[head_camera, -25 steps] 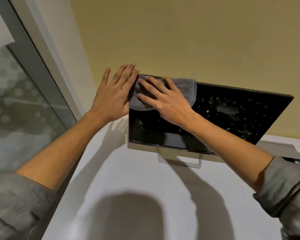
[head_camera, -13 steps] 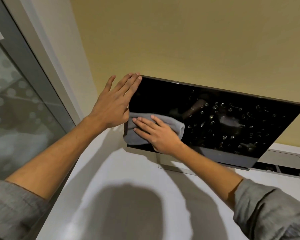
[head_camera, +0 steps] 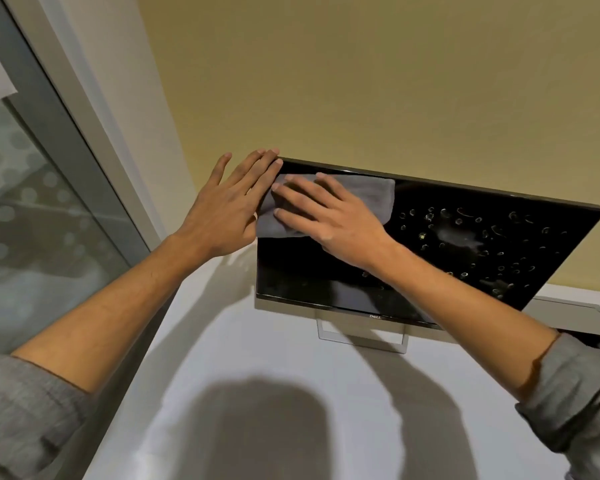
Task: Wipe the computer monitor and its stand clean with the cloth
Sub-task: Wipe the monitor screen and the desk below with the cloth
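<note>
**Screen wipe in progress, upper left corner**

We find the monitor (head_camera: 413,244) standing on the bench (head_camera: 274,375), droplets covering its right half. Our right hand (head_camera: 329,216) presses the soft, limp cloth (head_camera: 371,199) flat with fingers spread. Left hand (head_camera: 222,213), fingers extended, braces the left edge. We judge the panel fragile: press lightly, steady the frame.

Grey cloth (head_camera: 368,199) flat on the black droplet-spotted monitor's (head_camera: 465,244) upper-left corner.
</note>
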Available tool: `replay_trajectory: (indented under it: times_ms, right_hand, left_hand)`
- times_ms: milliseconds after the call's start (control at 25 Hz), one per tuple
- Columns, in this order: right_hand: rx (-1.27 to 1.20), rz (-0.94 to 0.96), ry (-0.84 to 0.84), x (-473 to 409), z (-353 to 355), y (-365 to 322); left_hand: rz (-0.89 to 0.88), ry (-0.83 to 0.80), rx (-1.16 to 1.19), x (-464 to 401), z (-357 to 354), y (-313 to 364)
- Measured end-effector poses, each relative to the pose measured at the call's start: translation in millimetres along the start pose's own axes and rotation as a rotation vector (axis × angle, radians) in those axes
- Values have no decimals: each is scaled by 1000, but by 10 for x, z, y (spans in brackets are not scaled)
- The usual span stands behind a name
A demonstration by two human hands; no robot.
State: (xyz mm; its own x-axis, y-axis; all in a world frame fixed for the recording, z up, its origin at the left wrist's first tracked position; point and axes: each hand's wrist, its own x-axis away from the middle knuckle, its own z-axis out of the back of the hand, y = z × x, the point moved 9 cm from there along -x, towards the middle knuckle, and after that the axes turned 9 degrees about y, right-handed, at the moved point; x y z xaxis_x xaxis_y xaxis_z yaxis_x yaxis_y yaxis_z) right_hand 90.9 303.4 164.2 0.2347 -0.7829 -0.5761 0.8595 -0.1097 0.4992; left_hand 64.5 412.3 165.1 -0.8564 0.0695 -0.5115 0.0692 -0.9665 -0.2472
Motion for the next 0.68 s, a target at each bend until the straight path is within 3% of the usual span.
replay_trajectory:
  times_ms: [160,480,560,680]
  right_hand:
    - [3,-5,-179,248,-256,117]
    - [-111,146,-382,1347,-775,-696]
    - [-159,182,-395,1464,-739,-770]
    - [-225,113,-245,1336,-377,-599]
  left_hand:
    - [-6,-9,1,-57,4,102]
    - [81,18,-15,-159,-45,473]
    - [96,25,-29,-217,-29,573]
    - [108,9,-41,-320,-33,706]
